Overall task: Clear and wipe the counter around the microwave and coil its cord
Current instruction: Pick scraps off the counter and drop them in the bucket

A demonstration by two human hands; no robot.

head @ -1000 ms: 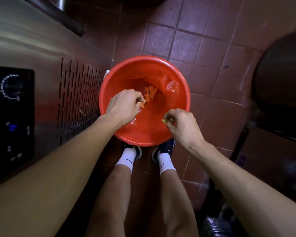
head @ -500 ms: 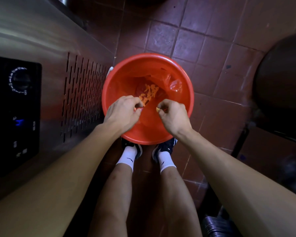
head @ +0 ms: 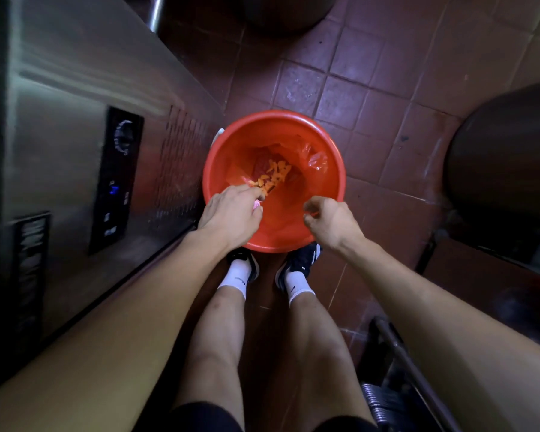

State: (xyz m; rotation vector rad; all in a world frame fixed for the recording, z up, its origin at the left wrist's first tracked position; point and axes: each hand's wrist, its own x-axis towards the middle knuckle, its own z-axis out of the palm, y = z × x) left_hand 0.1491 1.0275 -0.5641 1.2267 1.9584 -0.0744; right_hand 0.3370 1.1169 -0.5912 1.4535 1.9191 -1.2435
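A red bucket (head: 331, 169) stands on the tiled floor just in front of my feet. It holds a crumpled red plastic bag (head: 314, 157) and a heap of orange scraps (head: 275, 174). My left hand (head: 231, 213) hovers over the bucket's near left rim, with a small pink thing (head: 257, 205) pinched between thumb and fingers. A few orange bits lie just beyond its fingertips. Over the near right rim is my right hand (head: 329, 221), its fingers loosely curled and apart, with nothing in them.
A stainless steel appliance (head: 69, 126) fills the left, with a black control panel (head: 116, 179) and vent slots close to the bucket. A dark round container (head: 508, 169) stands at the right, another at the top. A metal frame (head: 399, 363) is at lower right.
My hands have drawn apart over the bucket. The yellowish scrap that my right hand pinched is gone from it. The view has shifted, so the bucket sits lower in frame.
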